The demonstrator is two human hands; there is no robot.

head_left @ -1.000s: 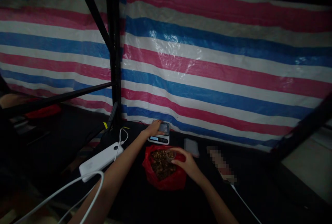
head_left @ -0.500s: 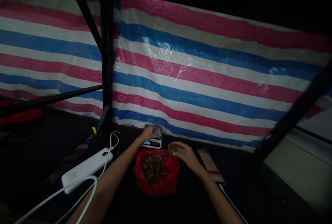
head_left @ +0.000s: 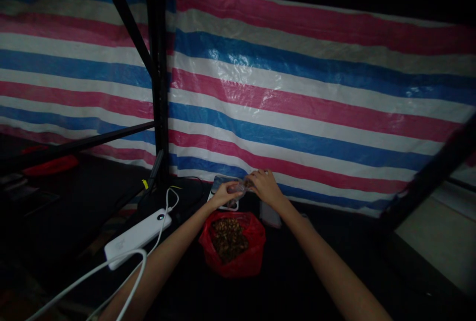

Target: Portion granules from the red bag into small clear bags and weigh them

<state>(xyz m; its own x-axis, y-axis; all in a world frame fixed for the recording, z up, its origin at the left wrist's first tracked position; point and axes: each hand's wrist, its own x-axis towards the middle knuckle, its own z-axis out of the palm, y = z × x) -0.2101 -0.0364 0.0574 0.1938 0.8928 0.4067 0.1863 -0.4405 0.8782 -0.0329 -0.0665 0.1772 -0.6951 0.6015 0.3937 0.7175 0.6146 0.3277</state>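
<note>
Over the small scale [head_left: 223,197], the left hand [head_left: 223,195] and right hand [head_left: 265,186] both pinch a clear little bag [head_left: 238,188]. It looks light, soft and slippery, best held at its rim. The red bag [head_left: 253,256] of brown pieces sits just nearer on the table [head_left: 290,281].

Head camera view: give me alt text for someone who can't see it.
Both hands, left hand and right hand, meet over a small scale, holding a small clear container. An open red bag of brown pieces lies nearer the camera, a white power bank to its left, striped tarp behind.
</note>
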